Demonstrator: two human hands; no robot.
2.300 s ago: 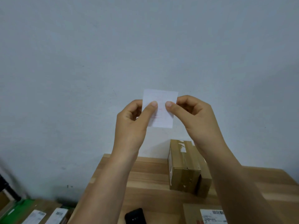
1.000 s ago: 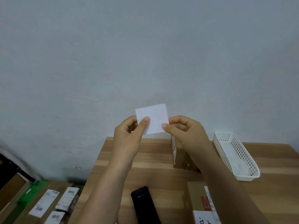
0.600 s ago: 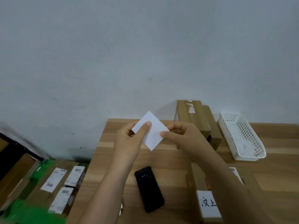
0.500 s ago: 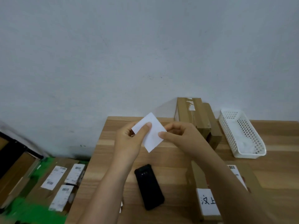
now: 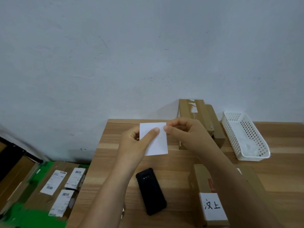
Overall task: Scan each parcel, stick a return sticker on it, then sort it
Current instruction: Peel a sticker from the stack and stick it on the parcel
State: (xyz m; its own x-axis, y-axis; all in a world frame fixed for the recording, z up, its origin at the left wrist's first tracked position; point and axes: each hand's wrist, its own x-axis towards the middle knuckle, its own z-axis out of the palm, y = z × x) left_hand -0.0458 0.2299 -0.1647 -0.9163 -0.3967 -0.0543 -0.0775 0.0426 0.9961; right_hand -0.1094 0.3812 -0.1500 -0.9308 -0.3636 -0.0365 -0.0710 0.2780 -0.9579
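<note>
The return sticker (image 5: 158,145) is in the middle of the frame, in the air above the table (image 5: 111,140), held between both hands. The left hand (image 5: 131,145) pinches its left part with the thumb on the front. The fingers (image 5: 167,128) of the right hand (image 5: 187,134) pinch the upper right corner, probably to separate the backing.

The risk, as I judge it, is this: if the corner is pulled too fast, the thin paper can tear, or curl and stick to itself. Then it will not lie flat on the parcel (image 5: 200,178) at the lower right. The grip is also small, so the sticker can slip and fall near the black handheld device (image 5: 151,191) below.

The sticker is a white, almost square sheet, thin and flat, with very faint print that I cannot read.
</note>
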